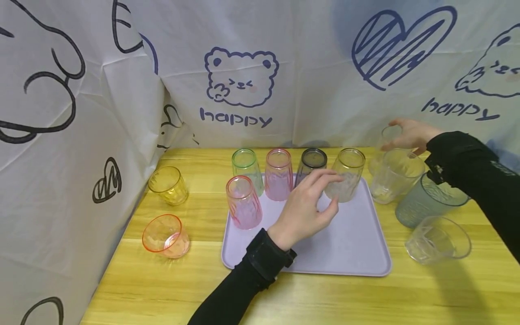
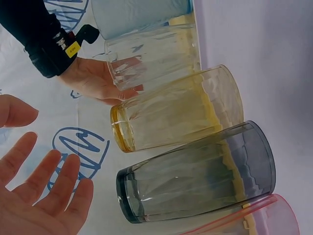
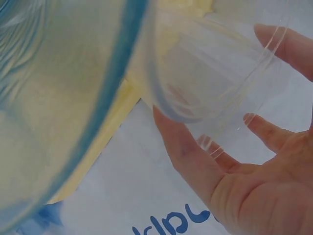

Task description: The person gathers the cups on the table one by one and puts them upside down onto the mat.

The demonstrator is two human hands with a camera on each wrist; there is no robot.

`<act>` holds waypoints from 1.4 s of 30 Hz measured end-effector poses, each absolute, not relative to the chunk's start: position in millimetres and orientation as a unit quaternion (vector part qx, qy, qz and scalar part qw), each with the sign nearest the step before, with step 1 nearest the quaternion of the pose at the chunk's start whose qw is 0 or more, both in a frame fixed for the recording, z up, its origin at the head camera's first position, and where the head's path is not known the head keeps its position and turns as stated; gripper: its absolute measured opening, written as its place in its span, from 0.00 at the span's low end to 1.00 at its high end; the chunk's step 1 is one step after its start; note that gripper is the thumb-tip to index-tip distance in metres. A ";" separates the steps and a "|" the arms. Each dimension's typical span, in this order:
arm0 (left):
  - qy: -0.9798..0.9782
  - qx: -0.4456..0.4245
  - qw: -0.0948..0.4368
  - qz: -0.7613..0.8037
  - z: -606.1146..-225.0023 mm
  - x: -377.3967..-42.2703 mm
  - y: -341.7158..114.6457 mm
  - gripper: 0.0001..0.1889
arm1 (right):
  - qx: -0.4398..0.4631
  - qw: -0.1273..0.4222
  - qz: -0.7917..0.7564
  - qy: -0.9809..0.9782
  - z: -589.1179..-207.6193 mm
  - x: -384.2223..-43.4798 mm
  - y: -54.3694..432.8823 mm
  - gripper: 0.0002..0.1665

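Observation:
My left hand (image 1: pixel 304 210) hovers over the lilac tray (image 1: pixel 345 253), fingers spread and bent slightly, holding nothing. Nearest to it are an upside-down dark grey glass (image 2: pixel 195 171) and an upside-down amber-rimmed glass (image 1: pixel 345 178). At the back right, the right hand (image 1: pixel 416 135) has its thumb and fingers around the top of a clear glass (image 1: pixel 392 132). Its fingertips overlap the glass's edge in the right wrist view; the lower part is partly hidden by another clear tumbler (image 1: pixel 394 174). A blue-grey glass (image 1: pixel 426 201) stands below the right wrist.
Upside-down on the tray are a green glass (image 1: pixel 248 169), a pink glass (image 1: pixel 278 176) and a nearer pink glass (image 1: pixel 245 205). Short yellow (image 1: pixel 168 187) and orange (image 1: pixel 166 237) glasses stand left; a short clear glass (image 1: pixel 436 241) is at right. A printed cloth (image 1: pixel 313 90) hangs behind.

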State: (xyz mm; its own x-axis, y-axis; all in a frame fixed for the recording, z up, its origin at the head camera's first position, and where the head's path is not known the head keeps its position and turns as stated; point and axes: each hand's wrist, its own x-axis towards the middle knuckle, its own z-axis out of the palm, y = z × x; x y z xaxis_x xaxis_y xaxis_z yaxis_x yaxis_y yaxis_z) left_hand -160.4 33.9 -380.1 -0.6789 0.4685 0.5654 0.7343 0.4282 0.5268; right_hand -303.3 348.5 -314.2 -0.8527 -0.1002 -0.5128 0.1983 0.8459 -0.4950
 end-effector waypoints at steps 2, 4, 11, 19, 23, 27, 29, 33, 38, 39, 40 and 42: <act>-0.827 -0.364 0.168 -0.393 -381.1 -160.5 33.6 0.21 | 0.026 0.273 -0.279 0.920 -314.2 -302.9 348.6 0.58; -0.826 -0.365 0.167 -0.395 -382.0 -160.5 33.1 0.20 | 0.026 0.269 -0.278 0.922 -314.4 -302.4 348.7 0.58; -0.829 -0.355 0.159 -0.401 -384.0 -158.3 29.0 0.20 | -0.009 0.206 -0.233 0.950 -315.8 -300.0 352.9 0.55; -0.827 -0.333 0.158 -0.425 -385.7 -157.7 20.5 0.19 | -0.014 0.110 -0.250 0.962 -299.1 -285.6 347.0 0.58; -0.823 -0.322 0.166 -0.438 -384.1 -157.9 15.9 0.19 | -0.012 0.055 -0.279 0.959 -291.7 -271.3 344.4 0.58; -0.812 -0.312 0.176 -0.462 -381.8 -158.8 10.8 0.18 | -0.006 0.006 -0.344 0.939 -286.8 -253.3 341.6 0.54; -0.802 -0.308 0.182 -0.478 -380.9 -159.8 9.0 0.18 | -0.003 -0.021 -0.387 0.922 -285.7 -244.0 338.6 0.52; -0.779 -0.300 0.188 -0.518 -380.3 -161.0 7.9 0.18 | 0.003 -0.085 -0.477 0.874 -286.7 -225.8 328.2 0.47; -0.740 -0.280 0.148 -0.594 -380.2 -159.5 9.6 0.20 | -0.058 -0.152 -0.660 0.733 -296.1 -203.5 307.7 0.45; -0.728 -0.274 0.135 -0.613 -379.7 -158.9 9.9 0.21 | -0.074 -0.160 -0.692 0.700 -298.1 -199.7 301.8 0.44; -0.717 -0.269 0.124 -0.632 -379.3 -158.4 10.2 0.22 | -0.090 -0.168 -0.713 0.675 -300.2 -196.1 295.2 0.43; -0.692 -0.258 0.106 -0.666 -378.0 -157.7 10.5 0.24 | -0.121 -0.172 -0.747 0.630 -304.6 -189.2 281.2 0.41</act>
State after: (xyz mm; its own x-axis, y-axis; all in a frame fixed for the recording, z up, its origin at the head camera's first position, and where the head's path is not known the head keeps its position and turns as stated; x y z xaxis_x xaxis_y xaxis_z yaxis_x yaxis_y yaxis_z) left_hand -157.7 10.5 -378.0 -0.8451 0.2156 0.4893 0.4970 -0.0206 0.8675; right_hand -189.2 281.2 -304.6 -0.9117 0.1042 0.3975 -0.4094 -0.1461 -0.9006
